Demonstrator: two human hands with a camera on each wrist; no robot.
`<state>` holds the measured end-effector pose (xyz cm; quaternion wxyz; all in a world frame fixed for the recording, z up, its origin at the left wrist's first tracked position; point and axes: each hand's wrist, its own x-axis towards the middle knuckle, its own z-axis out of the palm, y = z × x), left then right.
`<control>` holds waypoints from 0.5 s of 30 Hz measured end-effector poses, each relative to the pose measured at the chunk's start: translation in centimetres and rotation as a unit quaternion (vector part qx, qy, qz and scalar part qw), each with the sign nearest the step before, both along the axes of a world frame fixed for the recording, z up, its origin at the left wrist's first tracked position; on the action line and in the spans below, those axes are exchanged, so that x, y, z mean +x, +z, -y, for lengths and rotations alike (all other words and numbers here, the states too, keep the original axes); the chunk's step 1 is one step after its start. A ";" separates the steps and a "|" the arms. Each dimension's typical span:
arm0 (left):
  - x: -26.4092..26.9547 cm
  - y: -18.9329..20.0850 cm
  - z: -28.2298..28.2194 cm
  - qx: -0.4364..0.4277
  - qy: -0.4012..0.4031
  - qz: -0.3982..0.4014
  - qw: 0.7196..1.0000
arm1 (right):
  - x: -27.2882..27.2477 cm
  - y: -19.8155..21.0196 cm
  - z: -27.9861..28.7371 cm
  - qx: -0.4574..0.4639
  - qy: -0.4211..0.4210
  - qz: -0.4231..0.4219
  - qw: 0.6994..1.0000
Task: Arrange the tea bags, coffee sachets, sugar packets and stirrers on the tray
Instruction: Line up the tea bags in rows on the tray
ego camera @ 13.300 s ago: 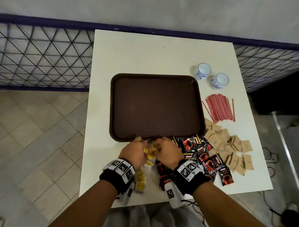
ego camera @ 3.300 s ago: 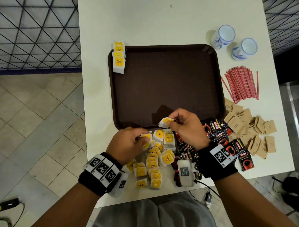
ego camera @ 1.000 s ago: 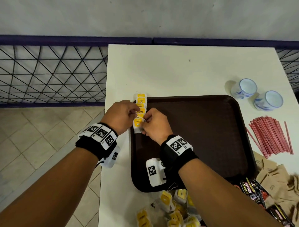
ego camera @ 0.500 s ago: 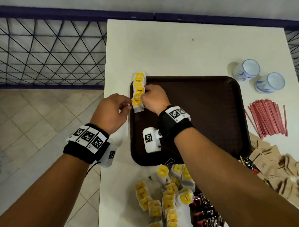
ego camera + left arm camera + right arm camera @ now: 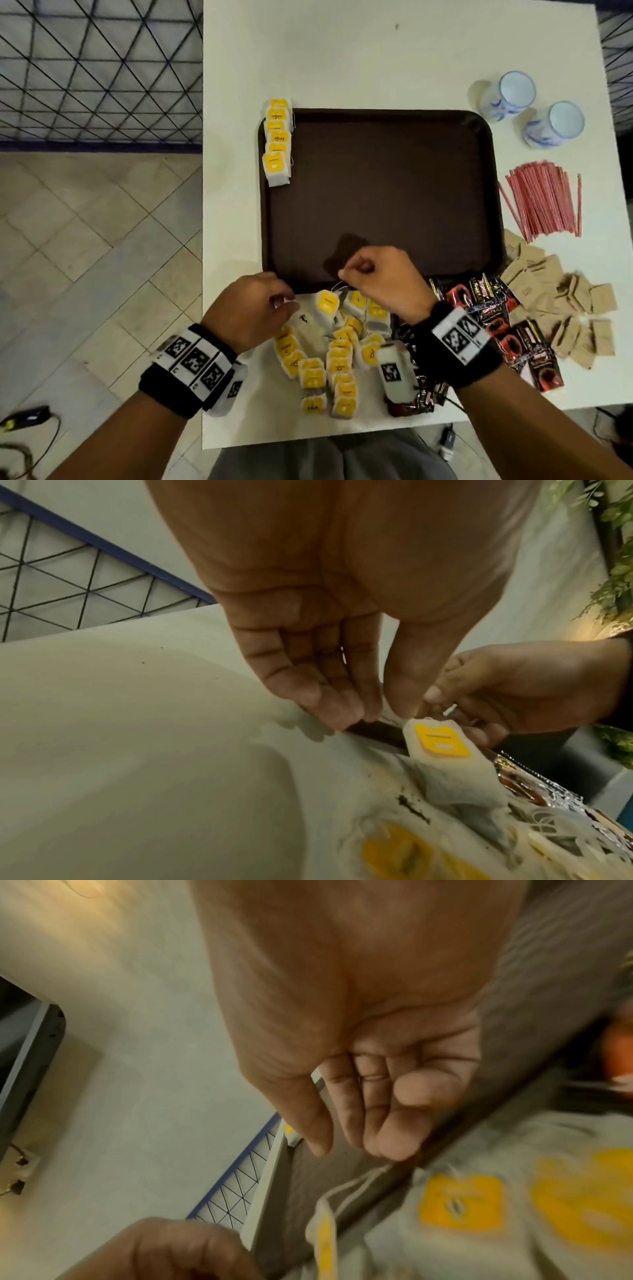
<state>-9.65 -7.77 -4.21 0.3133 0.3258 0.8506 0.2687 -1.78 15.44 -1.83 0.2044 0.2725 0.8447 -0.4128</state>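
A brown tray [image 5: 383, 192] lies mid-table with a row of yellow-tagged tea bags [image 5: 277, 144] along its left rim. A loose pile of tea bags [image 5: 329, 356] sits at the table's near edge. My right hand [image 5: 346, 272] pinches the string of one tea bag [image 5: 327, 305], and the bag hangs tilted over the pile. In the right wrist view the string runs from the right hand [image 5: 359, 1150] down to that bag [image 5: 325, 1240]. My left hand [image 5: 291, 303] is just left of it. Its thumb and forefinger [image 5: 380, 715] pinch a thin thread by the top of the bag [image 5: 441, 742].
Black-and-red coffee sachets [image 5: 496, 325], brown sugar packets [image 5: 561, 308] and red stirrers [image 5: 544, 202] lie right of the tray. Two blue-and-white cups [image 5: 534, 106] stand at the far right. A wire fence [image 5: 99, 68] and tiled floor are left of the table.
Both hands left the tea bag row at the tray's far left rim and came back to the pile at the near edge. The right hand has lifted one bag by its string.
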 end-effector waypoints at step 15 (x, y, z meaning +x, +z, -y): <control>3.0 -0.3 2.1 -0.127 -0.028 0.059 0.990 | 4.8 -2.4 4.8 -0.003 -0.037 0.005 0.999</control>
